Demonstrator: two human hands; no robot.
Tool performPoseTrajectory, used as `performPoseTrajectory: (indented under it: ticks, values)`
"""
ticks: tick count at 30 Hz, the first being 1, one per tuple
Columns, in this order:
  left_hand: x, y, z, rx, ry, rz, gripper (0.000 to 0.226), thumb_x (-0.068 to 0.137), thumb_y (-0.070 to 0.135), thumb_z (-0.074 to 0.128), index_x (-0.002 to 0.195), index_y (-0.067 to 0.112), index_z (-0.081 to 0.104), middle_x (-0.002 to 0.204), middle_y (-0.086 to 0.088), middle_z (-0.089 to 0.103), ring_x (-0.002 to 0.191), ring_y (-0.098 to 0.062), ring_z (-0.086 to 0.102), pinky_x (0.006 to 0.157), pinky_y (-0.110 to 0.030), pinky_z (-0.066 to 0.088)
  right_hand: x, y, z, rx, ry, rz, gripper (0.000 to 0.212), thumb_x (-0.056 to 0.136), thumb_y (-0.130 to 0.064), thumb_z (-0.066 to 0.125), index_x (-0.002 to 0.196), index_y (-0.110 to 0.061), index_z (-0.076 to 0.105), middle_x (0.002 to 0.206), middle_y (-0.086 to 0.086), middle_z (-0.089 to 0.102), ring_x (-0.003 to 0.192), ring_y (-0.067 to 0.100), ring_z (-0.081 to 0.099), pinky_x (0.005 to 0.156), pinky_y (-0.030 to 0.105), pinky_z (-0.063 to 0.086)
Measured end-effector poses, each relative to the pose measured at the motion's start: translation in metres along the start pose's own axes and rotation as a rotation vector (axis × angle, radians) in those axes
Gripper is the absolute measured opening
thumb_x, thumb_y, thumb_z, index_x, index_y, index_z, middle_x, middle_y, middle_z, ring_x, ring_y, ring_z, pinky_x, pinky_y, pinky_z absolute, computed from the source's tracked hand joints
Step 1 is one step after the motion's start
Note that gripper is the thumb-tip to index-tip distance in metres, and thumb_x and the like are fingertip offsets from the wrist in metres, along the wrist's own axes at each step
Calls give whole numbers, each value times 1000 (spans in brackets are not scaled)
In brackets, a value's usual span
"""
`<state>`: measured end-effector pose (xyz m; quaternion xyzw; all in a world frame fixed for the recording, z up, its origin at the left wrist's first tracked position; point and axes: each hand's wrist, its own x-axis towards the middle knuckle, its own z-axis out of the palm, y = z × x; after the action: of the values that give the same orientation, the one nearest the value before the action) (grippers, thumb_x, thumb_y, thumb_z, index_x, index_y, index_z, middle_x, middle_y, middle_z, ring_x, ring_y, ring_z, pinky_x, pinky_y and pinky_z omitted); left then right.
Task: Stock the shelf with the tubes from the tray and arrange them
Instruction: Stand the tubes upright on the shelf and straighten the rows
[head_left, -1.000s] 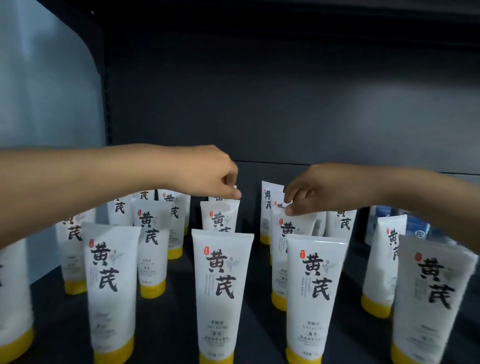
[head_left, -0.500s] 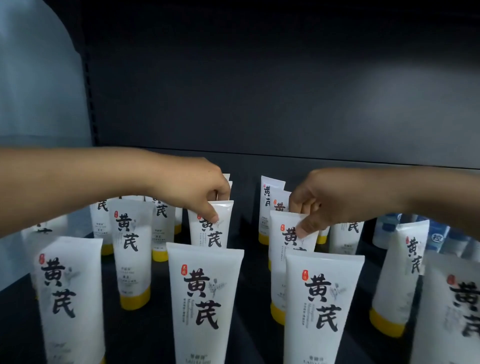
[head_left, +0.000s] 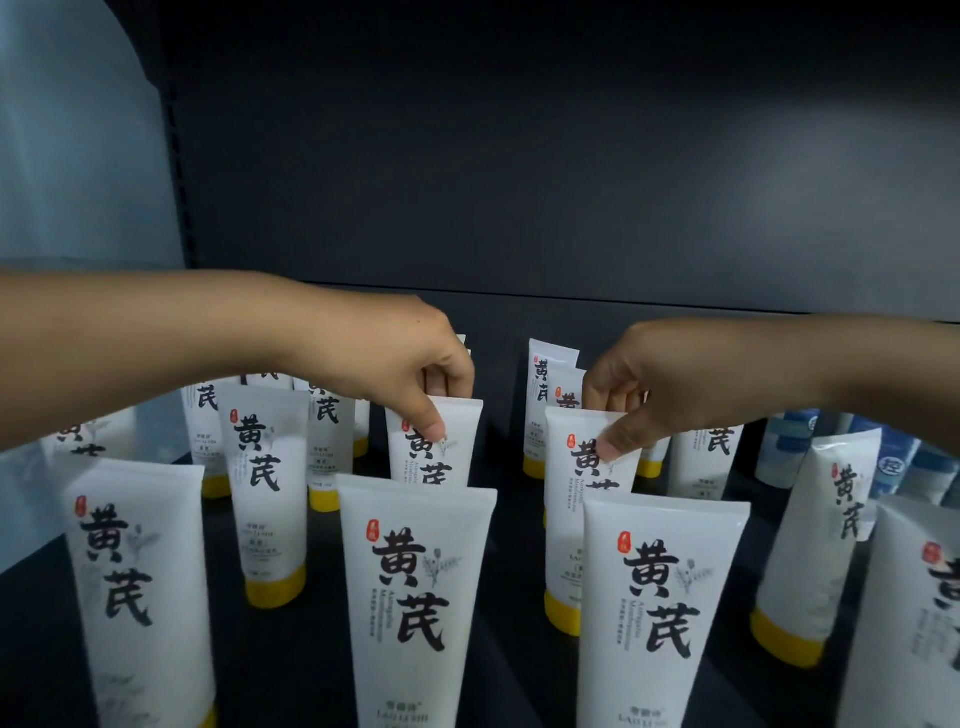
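Several white tubes with yellow caps and black characters stand cap-down on the dark shelf (head_left: 291, 670). My left hand (head_left: 395, 364) pinches the top edge of a tube (head_left: 441, 457) in the second row, left of centre. My right hand (head_left: 660, 384) pinches the top of another second-row tube (head_left: 582, 519), thumb on its front. Two large tubes stand in front of them: one at the centre (head_left: 415, 597) and one to its right (head_left: 660, 613). The tray is not in view.
More tubes stand at the left (head_left: 140, 597), behind the left hand (head_left: 265, 493) and at the right (head_left: 821, 545). Blue-and-white packages (head_left: 904, 462) sit at the far right. The dark back panel (head_left: 519, 182) closes the shelf behind; a pale side wall (head_left: 78, 156) lies left.
Both hands dropped from above the tubes onto the tops of the two second-row tubes and now pinch them. The camera moved closer and lower.
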<state>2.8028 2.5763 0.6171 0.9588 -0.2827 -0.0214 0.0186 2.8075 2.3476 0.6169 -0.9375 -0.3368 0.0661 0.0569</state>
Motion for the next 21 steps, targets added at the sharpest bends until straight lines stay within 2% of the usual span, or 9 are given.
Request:
performPoseTrajectory:
  ticks: [6,13,18,21]
  values:
    - [-1,2,1,56,-12,5,10,80,32,69,89,28,66,76,19,69,77,5,63,66,-9,46,-3,-4,1,-27,-13,-9,13,79,-34,70,90,-29,70,85,-26,68,74,10,68,74,23,55]
    - [-4,4,1,121,-5,-7,14,82,35,66,94,27,66,74,22,65,79,3,63,68,-12,46,-3,-3,4,-70,19,40,17,81,-32,69,98,-29,69,77,-27,66,77,-13,61,71,10,49]
    - [-8,5,4,178,15,-9,19,84,37,63,98,26,66,79,21,64,83,3,61,77,-20,51,-4,-6,7,-122,55,49,19,82,-34,68,99,-27,69,76,-27,64,74,-17,58,70,7,46]
    - [-10,5,3,204,27,-16,20,85,37,62,101,25,65,83,19,66,85,2,62,79,-22,51,-5,-9,6,-128,55,49,21,82,-33,68,101,-23,68,82,-24,66,83,-10,59,72,12,48]
